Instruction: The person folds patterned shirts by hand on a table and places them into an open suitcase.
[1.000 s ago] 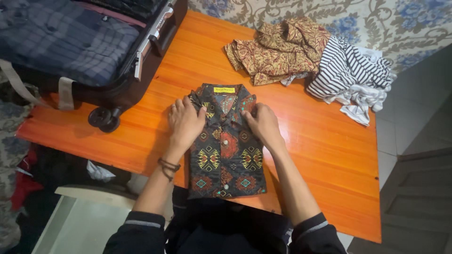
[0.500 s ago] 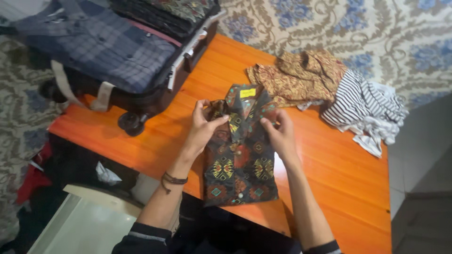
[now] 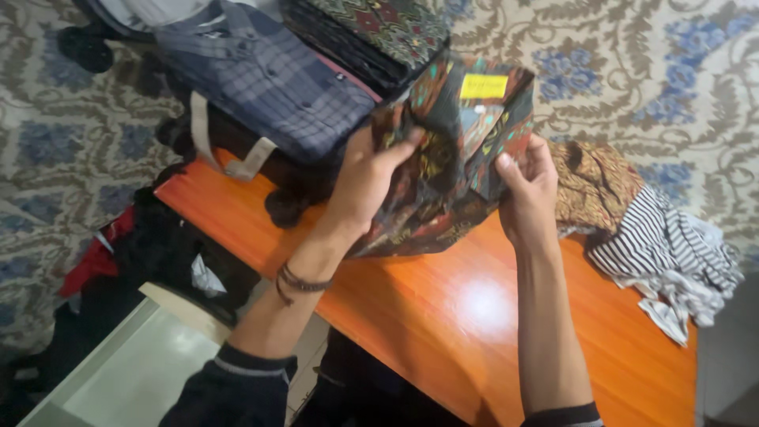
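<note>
I hold a folded dark shirt with a red, yellow and teal pattern and a yellow collar label, lifted off the orange wooden table. My left hand grips its left side, thumb on top. My right hand grips its right side. The shirt hangs in the air between the table and an open black suitcase at the table's far left. Inside the suitcase lie a folded blue-grey plaid shirt and a stack of dark patterned shirts.
A crumpled brown patterned shirt and a black-and-white striped garment lie on the table's right part. A floral-patterned cloth fills the background. Dark and red clothes pile on the floor at left, beside a pale surface.
Both hands closed on the folded patterned shirt, raised it off the table and carried it up and left toward the suitcase. The head view swung left.
</note>
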